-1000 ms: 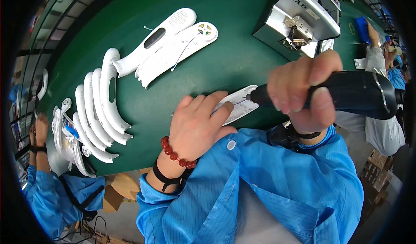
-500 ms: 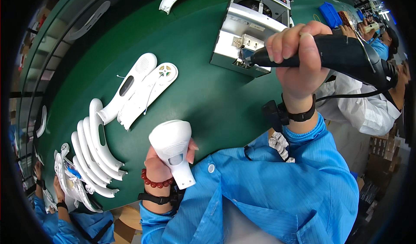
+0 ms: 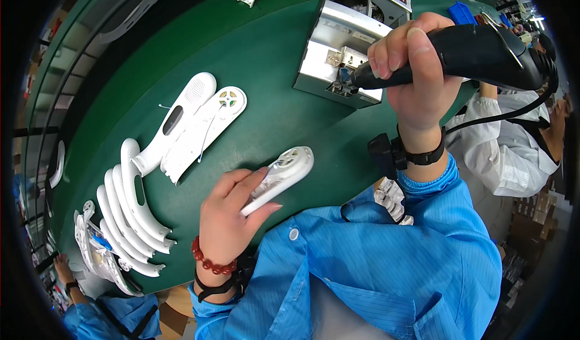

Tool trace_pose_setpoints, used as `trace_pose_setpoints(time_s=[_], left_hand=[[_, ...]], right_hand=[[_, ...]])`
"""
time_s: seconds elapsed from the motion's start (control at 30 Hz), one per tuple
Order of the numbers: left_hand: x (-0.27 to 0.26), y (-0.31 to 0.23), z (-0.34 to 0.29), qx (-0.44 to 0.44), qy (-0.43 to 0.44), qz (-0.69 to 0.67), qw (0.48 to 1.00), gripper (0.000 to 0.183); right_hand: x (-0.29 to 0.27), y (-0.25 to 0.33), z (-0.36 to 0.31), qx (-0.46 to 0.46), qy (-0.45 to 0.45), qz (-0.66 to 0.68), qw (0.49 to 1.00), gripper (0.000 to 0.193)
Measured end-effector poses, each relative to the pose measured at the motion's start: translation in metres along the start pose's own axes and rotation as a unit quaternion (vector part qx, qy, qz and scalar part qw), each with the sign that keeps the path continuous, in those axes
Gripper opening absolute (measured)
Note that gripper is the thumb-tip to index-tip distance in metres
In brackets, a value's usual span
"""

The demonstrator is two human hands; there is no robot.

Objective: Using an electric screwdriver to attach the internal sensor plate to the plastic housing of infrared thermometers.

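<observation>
My right hand (image 3: 423, 80) is wrapped round a black electric screwdriver (image 3: 483, 56), held nearly level with its cable trailing from the back end. The tip sits at the front outlet of a metal screw feeder (image 3: 344, 35); whether a screw is on it is too small to tell. Between the fingers and thumb of my left hand (image 3: 228, 216) is a white plastic shell (image 3: 290, 174), hollow side showing, with a round part in its wide end. My fingers cover its narrow end.
Two white housing pieces (image 3: 190, 116) with thin wires lie left of centre. Several curved white shells (image 3: 130, 201) are lined up farther left, beside a pile of white parts (image 3: 96, 249). A blue bin (image 3: 462, 14) stands far right. Co-workers sit at both sides.
My left hand has turned the white shell over, from its smooth outer face to its hollow inside, and moved it slightly up and right. The screwdriver stays at the feeder, its body tilted slightly higher.
</observation>
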State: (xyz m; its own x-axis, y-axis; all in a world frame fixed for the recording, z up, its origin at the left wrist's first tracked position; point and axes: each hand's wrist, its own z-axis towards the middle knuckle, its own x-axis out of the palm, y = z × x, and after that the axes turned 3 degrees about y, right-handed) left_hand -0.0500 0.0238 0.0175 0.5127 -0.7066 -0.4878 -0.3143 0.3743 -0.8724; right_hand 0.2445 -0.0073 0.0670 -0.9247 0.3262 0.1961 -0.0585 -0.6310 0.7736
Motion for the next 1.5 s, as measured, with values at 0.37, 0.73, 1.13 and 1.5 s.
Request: trace_pose_setpoints(time_s=[0.37, 0.73, 1.13, 1.5], left_hand=[[0.030, -0.008, -0.006, 0.119, 0.062, 0.273, 0.953, 0.062], [0.035, 0.002, -0.009, 0.117, -0.002, 0.234, 0.965, 0.068], [0.035, -0.001, -0.009, 0.111, 0.002, 0.229, 0.967, 0.064], [0.038, 0.007, -0.007, 0.119, -0.044, 0.226, 0.966, 0.065]], right_hand=[[0.009, -0.004, -0.006, 0.010, 0.072, -0.175, 0.982, 0.009], [0.011, 0.006, 0.004, -0.013, 0.058, -0.116, 0.992, 0.010], [0.007, 0.004, 0.000, -0.012, 0.082, -0.133, 0.988, 0.011], [0.028, 0.014, -0.011, 0.075, 0.098, -0.110, 0.986, 0.010]])
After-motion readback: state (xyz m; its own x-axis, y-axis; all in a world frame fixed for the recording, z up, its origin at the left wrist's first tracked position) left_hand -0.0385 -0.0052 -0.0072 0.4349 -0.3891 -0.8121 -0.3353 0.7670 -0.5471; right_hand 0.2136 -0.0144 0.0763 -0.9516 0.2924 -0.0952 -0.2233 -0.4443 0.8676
